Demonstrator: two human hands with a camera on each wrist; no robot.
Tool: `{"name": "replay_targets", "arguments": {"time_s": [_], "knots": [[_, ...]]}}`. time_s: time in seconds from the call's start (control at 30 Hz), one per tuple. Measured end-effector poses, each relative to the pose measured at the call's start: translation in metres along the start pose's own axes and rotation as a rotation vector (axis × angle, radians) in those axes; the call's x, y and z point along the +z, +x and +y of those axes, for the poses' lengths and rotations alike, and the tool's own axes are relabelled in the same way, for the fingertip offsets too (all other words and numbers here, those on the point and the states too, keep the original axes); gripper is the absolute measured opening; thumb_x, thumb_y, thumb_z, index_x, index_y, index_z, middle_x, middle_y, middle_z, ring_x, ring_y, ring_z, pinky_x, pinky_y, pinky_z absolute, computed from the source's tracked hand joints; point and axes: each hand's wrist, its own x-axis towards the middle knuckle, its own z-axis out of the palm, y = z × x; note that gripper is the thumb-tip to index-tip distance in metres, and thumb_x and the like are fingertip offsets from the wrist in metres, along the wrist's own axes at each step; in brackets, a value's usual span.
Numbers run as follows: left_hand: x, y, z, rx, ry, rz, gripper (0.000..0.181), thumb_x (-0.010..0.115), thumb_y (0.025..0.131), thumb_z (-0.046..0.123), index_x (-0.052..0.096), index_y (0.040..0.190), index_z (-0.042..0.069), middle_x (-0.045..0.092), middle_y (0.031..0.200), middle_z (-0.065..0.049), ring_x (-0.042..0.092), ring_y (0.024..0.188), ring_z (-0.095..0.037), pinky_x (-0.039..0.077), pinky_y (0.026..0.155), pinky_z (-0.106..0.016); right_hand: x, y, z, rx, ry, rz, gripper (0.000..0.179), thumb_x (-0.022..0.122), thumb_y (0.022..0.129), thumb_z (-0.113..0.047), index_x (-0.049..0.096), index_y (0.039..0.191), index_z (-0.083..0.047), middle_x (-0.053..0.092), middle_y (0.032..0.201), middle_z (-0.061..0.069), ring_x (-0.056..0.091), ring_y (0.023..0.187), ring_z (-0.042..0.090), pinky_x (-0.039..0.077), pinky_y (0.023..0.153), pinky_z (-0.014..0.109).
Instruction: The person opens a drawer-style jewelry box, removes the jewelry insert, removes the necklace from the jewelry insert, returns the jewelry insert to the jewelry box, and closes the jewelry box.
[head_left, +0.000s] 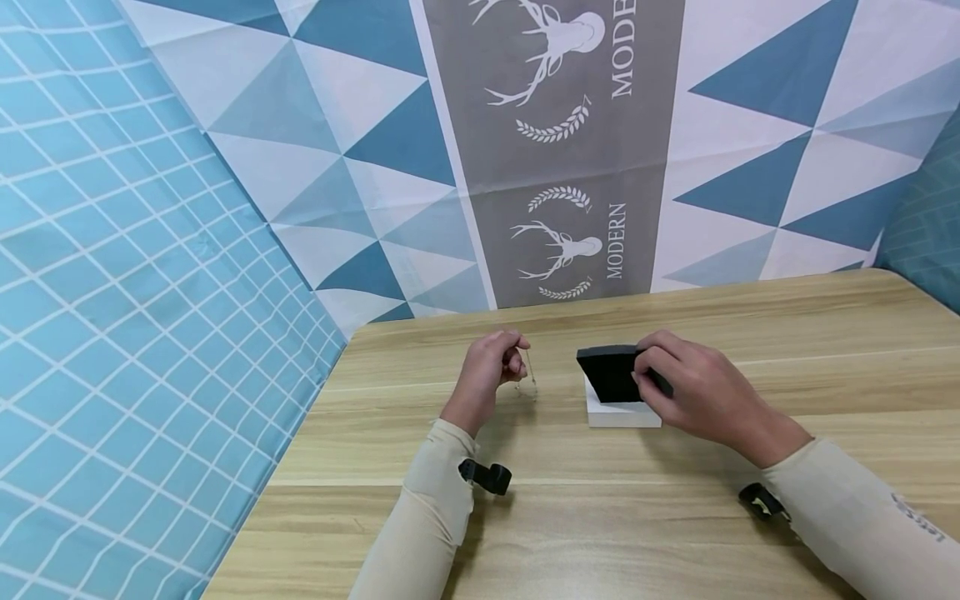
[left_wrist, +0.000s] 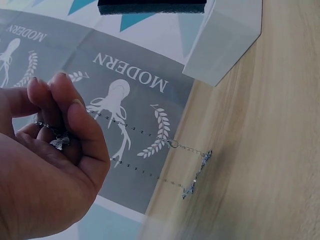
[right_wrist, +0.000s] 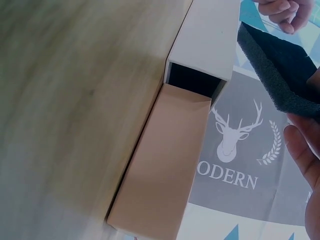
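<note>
Left hand [head_left: 487, 371], fingers curled, grips a silvery charm chain [left_wrist: 206, 157] left of the white box [head_left: 624, 416], its loop dangling, apparently to avoid tangling; right hand [head_left: 693, 387] pinches a black foam pad [head_left: 611, 373] by its right end, tilted above the box, likely for control.

The left hand [left_wrist: 55, 170] is at the lower left side, its fingers curled and holding a thin silver chain [left_wrist: 141, 132]. Near the palm hangs a small silver charm [left_wrist: 60, 143], in shape similar to a butterfly. Two strands of the chain go out from the hand to the right, and one of them carries a ring-like clasp [left_wrist: 173, 144]. At their far end are more silver ornaments [left_wrist: 206, 157], seen in front of the wooden tabletop [left_wrist: 275, 135]. A white box [left_wrist: 225, 40] stands at the upper right, and beside it appears the lower edge of a dark foam pad [left_wrist: 150, 8].
</note>
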Motion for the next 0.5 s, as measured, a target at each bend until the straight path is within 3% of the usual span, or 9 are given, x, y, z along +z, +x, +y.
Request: {"name": "replay_targets", "arguments": {"time_s": [0.2, 0.5], "knots": [[-0.0018, 0.0020, -0.0035, -0.039, 0.034, -0.002, 0.033, 0.049, 0.105, 0.025, 0.066, 0.105, -0.004, 0.052, 0.062, -0.002, 0.057, 0.061, -0.016, 0.048, 0.067, -0.035, 0.0015, 0.0007, 0.0001, -0.013, 0.004, 0.022, 0.028, 0.045, 0.099, -0.027, 0.064, 0.087, -0.011, 0.064, 0.096, 0.005, 0.062, 0.066, 0.014, 0.053, 0.055, 0.036], [-0.0025, 0.0027, -0.0080, -0.072, 0.045, -0.023, 0.038, 0.048, 0.106, 0.028, 0.066, 0.112, -0.005, 0.056, 0.067, -0.002, 0.060, 0.066, -0.016, 0.049, 0.067, -0.033, -0.0009, -0.0009, 0.0002, 0.016, -0.010, -0.018, 0.029, 0.045, 0.100, -0.027, 0.064, 0.086, -0.009, 0.064, 0.096, 0.005, 0.063, 0.068, 0.015, 0.054, 0.058, 0.036]]}}
